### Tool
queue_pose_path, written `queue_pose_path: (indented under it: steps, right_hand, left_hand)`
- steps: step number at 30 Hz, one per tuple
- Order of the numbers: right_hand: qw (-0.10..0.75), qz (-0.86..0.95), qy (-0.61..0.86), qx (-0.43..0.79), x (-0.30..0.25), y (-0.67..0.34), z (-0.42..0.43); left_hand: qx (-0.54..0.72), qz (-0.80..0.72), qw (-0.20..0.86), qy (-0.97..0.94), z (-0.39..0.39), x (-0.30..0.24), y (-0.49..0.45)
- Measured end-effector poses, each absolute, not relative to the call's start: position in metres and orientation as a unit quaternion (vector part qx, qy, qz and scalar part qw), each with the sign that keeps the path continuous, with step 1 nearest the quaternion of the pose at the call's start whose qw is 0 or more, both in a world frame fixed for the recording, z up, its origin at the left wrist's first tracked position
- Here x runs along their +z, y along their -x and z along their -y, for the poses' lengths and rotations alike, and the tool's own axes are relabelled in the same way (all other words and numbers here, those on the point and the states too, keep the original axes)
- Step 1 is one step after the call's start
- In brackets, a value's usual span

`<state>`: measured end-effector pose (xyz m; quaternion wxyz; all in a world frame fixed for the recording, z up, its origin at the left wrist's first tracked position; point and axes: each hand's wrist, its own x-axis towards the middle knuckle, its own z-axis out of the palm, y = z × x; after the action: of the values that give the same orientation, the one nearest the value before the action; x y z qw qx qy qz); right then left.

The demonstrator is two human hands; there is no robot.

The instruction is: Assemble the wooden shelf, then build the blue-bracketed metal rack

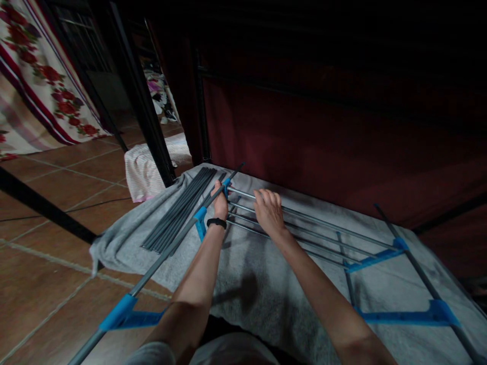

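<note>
A rack frame of grey metal tubes and blue plastic connectors lies across a grey towel. My left hand (220, 204), with a black band at the wrist, is closed around the far blue connector (227, 187) on the long left pole (162, 259). My right hand (268, 212) wraps over the thin metal rods (317, 220), its fingers curled on the farthest one. These rods run from that connector to a blue bracket (375, 260) on the right pole (423, 274). Two more blue connectors, a middle one (200, 223) and a near one (131, 315), sit along the left pole.
Several loose grey tubes (178, 213) lie bundled on the grey towel (125, 248) at the left. A dark red panel (323, 147) rises behind. Black metal posts (142, 96) stand at the left, over a tiled floor (41, 289). A floral cloth (49, 76) hangs beyond.
</note>
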<state>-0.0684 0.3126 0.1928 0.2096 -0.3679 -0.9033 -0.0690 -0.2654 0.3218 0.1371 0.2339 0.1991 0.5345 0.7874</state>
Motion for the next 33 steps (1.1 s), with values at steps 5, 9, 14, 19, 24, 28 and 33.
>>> queue_pose_path:
  steps: [5, 9, 14, 19, 24, 28, 33]
  right_hand:
    - [0.107, 0.916, 0.383, -0.051, 0.192, 0.068, -0.331]
    - [0.091, 0.918, 0.384, -0.049, 0.190, 0.067, -0.329]
    - [0.101, 0.919, 0.378, -0.046, 0.190, 0.065, -0.328]
    - [0.091, 0.920, 0.379, -0.035, 0.192, 0.064, -0.329]
    - [0.090, 0.922, 0.377, -0.024, 0.195, 0.063, -0.329]
    - [0.107, 0.924, 0.367, -0.026, 0.197, 0.062, -0.331]
    - [0.097, 0.926, 0.365, -0.024, 0.199, 0.061, -0.332]
  left_hand:
    - [0.781, -0.533, 0.222, -0.237, -0.324, 0.141, 0.262]
    - [0.788, -0.521, 0.223, -0.239, -0.325, 0.136, 0.264]
    - [0.787, -0.509, 0.235, -0.258, -0.327, 0.134, 0.265]
    - [0.788, -0.501, 0.258, -0.247, -0.328, 0.138, 0.263]
    - [0.793, -0.490, 0.271, -0.239, -0.330, 0.139, 0.263]
    - [0.807, -0.478, 0.276, -0.208, -0.332, 0.137, 0.264]
    - [0.806, -0.490, 0.270, -0.192, -0.332, 0.138, 0.263]
